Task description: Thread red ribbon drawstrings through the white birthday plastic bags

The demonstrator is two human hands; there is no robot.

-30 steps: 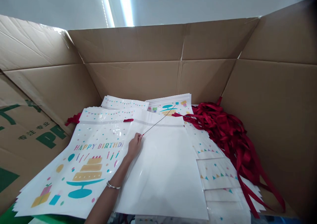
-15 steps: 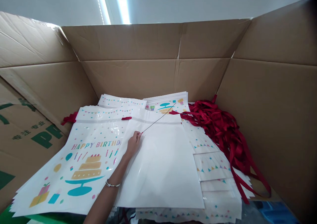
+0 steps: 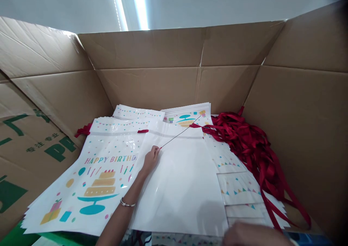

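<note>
Head: hands (image 3: pixel 151 159) apart (right (image 3: pixel 251 234) lower)

Bags are lying in an open box (image 3: pixel 168 50), ribbons (image 3: pixel 250 148) resting on their right side.

The white glossy printed sheet (image 3: pixel 102 173) on the left says "HAPPY BIRTHD" in multicolored caps, the rest is covered. The brown cardboard box wall (image 3: pixel 35 122) at far left has green print: a "7", "PP" and small characters reading "专注专业".
</note>
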